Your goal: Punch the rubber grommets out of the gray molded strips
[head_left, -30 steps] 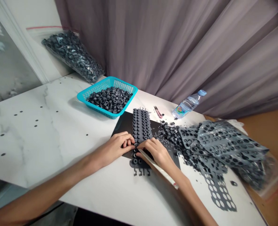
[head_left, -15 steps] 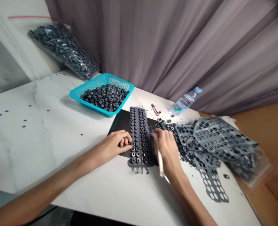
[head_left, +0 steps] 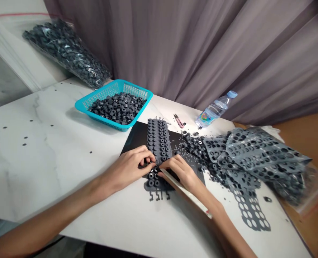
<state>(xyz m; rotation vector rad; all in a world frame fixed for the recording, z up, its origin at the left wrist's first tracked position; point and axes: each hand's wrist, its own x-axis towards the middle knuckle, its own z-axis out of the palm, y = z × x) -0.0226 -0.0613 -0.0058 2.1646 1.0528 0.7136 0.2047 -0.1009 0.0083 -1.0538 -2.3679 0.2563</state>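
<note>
A dark grey moulded rubber sheet, set with rows of round ring-like pieces, lies lengthwise before me on a black mat. At its left edge, my left hand is closed, thumb and index finger pinching at the rings; the exact piece is hidden. My right hand reaches over the sheet from the right, its fingertips almost meeting the left ones. Within it is a slim white stick-like tool, slanting back under the wrist; its working tip is hidden among the fingers.
A blue basket holds loose black pieces. Behind it leans a filled plastic bag. Small scissors and a water bottle are at the back. Rightward lie loose pieces, punched-out sheets and another bag.
My right hand has moved left onto the sheet, and the tool has swung from near upright to slanting. My left hand has shifted slightly right over the rings. The view has shifted a little.
</note>
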